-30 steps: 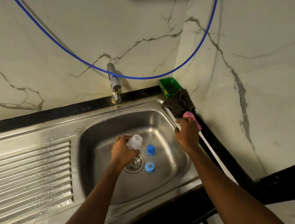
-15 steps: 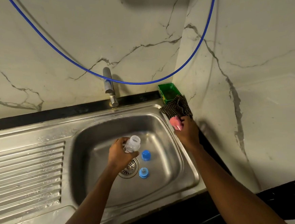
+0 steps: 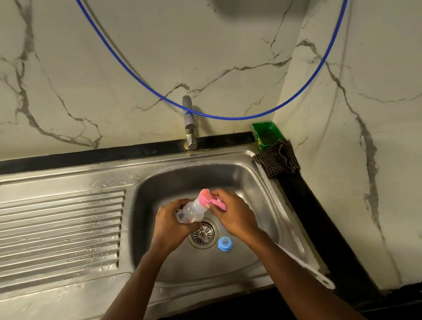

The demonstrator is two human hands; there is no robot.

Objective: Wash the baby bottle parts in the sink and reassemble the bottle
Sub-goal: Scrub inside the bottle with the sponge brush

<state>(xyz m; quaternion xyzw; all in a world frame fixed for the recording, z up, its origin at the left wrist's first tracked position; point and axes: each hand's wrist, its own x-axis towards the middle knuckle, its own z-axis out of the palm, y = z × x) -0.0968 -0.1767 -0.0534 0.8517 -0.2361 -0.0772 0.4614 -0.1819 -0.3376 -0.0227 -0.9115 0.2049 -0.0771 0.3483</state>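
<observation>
**Stainless sink (image 3: 258, 194), brush at the bottle**

On its floor, blue nipple ring (image 3: 225, 243) lying beside the drain (image 3: 202, 233); above, gripping the clear bottle (image 3: 192, 211) sideways in the left hand (image 3: 169, 226); clutching the pink brush (image 3: 205, 198) in the right hand (image 3: 234, 214), sponge tip at the bottle's mouth; beyond, checked cloth (image 3: 277, 161), green box (image 3: 266, 135), tap (image 3: 188, 122).

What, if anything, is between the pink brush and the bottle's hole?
Nothing visible. The pink head of the bottle brush sits right at the mouth of the baby bottle. The left hand grips the bottle, the right hand holds the brush. The blue teat ring lies apart on the sink floor.
</observation>
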